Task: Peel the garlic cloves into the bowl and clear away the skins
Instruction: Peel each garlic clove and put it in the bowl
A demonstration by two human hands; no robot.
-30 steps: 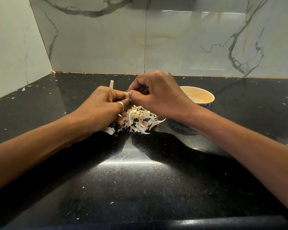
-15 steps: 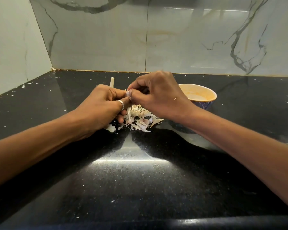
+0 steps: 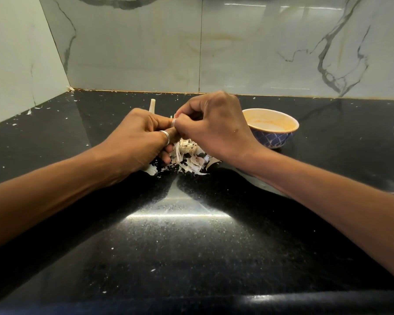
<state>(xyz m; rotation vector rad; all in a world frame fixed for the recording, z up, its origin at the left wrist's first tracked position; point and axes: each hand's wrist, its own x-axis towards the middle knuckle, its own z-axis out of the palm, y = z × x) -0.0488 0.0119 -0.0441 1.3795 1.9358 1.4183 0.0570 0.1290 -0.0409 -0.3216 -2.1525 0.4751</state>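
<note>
I see the garlic clove [image 3: 173, 121] only as a small pale sliver, pinched between the fingertips of both hands, above the far edge of the skins and left of the bowl; the rest of it is hidden. My left hand [image 3: 143, 142] curls round it from the left, a ring [image 3: 165, 136] on one finger, and my right hand [image 3: 214, 130] grips it from the right with thumb and forefinger pressed together at the sliver. Against the frame from half a second ago, the grip looks the same and the hands have hardly shifted. Just below them the pile of skins [image 3: 191, 159] lies on the black countertop [image 3: 191, 246], touching the lower fingers of the left hand, and it sits where it was. The bowl [image 3: 271, 140], blue-patterned outside and orange-tinted inside, stands to the right of the right hand, partly behind the wrist, and has not moved; I cannot tell what is in it. A pale garlic stalk [image 3: 152, 105] sticks up behind the left hand, on the far side. Small flecks of skin are scattered across the counter up to the marble wall [image 3: 134, 53]
</note>
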